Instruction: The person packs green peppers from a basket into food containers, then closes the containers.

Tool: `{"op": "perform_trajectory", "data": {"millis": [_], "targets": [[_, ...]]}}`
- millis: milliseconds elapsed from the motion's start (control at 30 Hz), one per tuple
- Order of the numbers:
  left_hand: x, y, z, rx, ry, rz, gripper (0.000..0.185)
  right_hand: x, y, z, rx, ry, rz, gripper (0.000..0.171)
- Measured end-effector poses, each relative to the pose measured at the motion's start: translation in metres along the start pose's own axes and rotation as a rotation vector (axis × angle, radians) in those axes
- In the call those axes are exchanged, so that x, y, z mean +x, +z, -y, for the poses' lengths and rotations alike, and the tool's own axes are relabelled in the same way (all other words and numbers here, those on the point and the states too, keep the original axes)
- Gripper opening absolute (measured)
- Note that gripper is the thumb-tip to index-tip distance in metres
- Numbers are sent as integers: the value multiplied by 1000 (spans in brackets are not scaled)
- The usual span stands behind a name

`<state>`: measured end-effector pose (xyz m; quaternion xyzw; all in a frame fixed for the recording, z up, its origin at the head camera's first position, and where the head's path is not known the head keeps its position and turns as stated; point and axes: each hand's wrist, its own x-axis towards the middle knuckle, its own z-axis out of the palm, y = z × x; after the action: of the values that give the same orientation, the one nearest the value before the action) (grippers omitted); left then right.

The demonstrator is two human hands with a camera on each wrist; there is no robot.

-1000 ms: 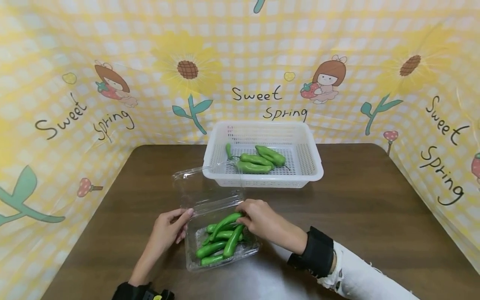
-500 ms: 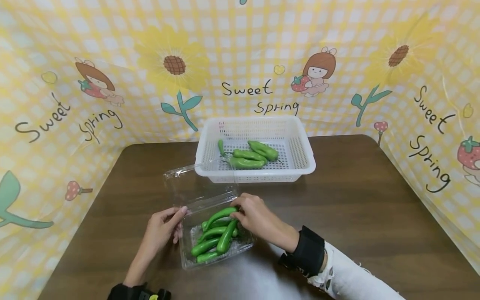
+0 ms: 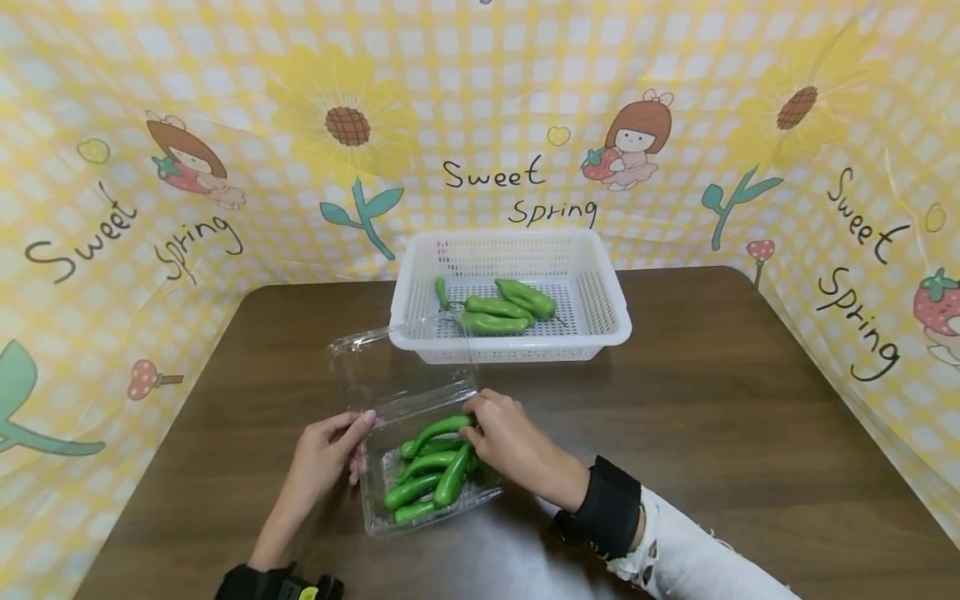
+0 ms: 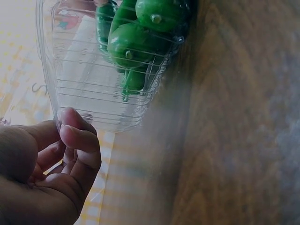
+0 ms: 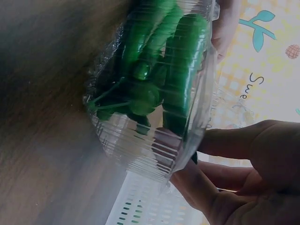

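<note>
Your right hand [image 3: 504,440] has sunk slightly; its fingers [image 5: 187,176] pinch a green pepper [image 3: 438,431] in the clear box [image 3: 420,500] on the table [image 3: 712,433]; left hand [image 3: 324,454], fingers curled, grips the box wall; the wrist views alone show fingertips through plastic.

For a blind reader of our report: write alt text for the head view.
A person's right hand pinches a green pepper in a clear plastic clamshell box of peppers, while the left hand holds the box's left edge. Behind it on the brown table, a white basket holds more peppers.
</note>
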<state>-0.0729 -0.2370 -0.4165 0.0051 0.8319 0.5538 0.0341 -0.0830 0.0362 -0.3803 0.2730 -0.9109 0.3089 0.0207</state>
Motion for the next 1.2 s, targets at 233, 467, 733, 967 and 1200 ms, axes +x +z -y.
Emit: {"op": "perform_trajectory", "data": {"millis": [233,467,733,967,1200], "targets": [[-1,0,2,-3,-17,5,37,-7,-2,3,-26,21,32,34],[0,0,0,-13,-3,5,35,-14,-6,8,2,61,50,39],[2,0,0,-8,-20,14,38,-25,-9,15,11,23,106,32],[2,0,-4,-20,-15,7,37,-31,-13,19,-87,-58,189,18],[-2,1,-4,-18,-25,8,37,-34,-14,22,-157,-123,247,19]]}}
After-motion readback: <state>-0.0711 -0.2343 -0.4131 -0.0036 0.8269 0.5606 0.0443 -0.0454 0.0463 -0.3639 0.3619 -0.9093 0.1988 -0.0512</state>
